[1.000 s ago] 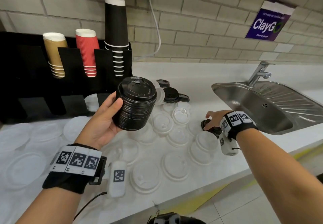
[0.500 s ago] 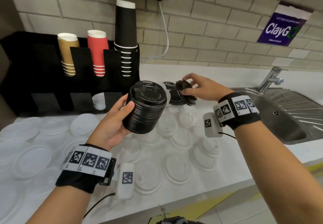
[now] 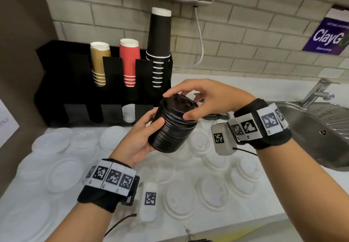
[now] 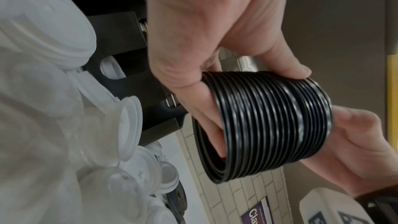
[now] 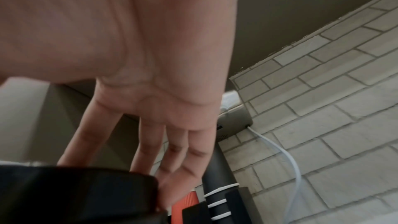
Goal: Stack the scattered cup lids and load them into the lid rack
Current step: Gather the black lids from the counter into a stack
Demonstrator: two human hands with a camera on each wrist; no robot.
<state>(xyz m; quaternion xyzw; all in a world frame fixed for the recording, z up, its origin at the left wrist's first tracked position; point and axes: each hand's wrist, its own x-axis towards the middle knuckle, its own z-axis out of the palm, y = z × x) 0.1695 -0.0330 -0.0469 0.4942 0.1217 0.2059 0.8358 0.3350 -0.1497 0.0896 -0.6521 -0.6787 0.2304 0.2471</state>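
Note:
My left hand (image 3: 151,127) grips a tall stack of black cup lids (image 3: 172,130) by its side, tilted, in the air above the counter. In the left wrist view the thumb and fingers wrap the ribbed stack of black cup lids (image 4: 269,129). My right hand (image 3: 181,107) holds the top black lid (image 3: 174,101) by its rim, thumb in front and fingers over the far edge, right on the stack's top. The right wrist view shows fingers (image 5: 146,152) reaching over that black lid (image 5: 75,186). The black lid rack (image 3: 75,98) stands behind, one lower slot holding white lids (image 3: 129,112).
Several white and clear lids (image 3: 179,202) lie scattered across the white counter (image 3: 217,221). A few black lids (image 3: 215,117) lie behind my right hand. Gold (image 3: 100,66), red (image 3: 129,62) and black (image 3: 159,49) cup stacks fill the rack's top. A steel sink (image 3: 311,128) sits on the right.
My right hand picked a black lid off the counter near the sink, carried it left and up, and now holds it on top of the stack in my left hand.

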